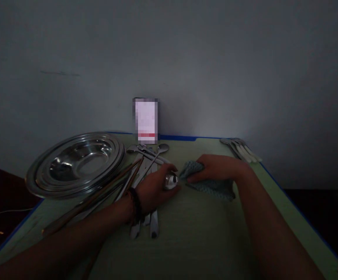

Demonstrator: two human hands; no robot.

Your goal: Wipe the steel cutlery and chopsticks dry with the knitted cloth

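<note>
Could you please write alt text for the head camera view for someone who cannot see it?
In dim light, a person's left hand grips a shiny metal utensil while the right hand holds a blue knitted cloth beside it on a green table. Stacked steel plates and loose spoons lie to the left.

Left hand [154,186]: closed around a spoon [171,181], bowl end showing
Right hand [215,168]: pressing a blue cloth [212,186] to the bench [192,233]
Left side: steel plates [75,163] (stacked), loose cutlery [145,155]
Far right: more spoons [242,149]
</note>
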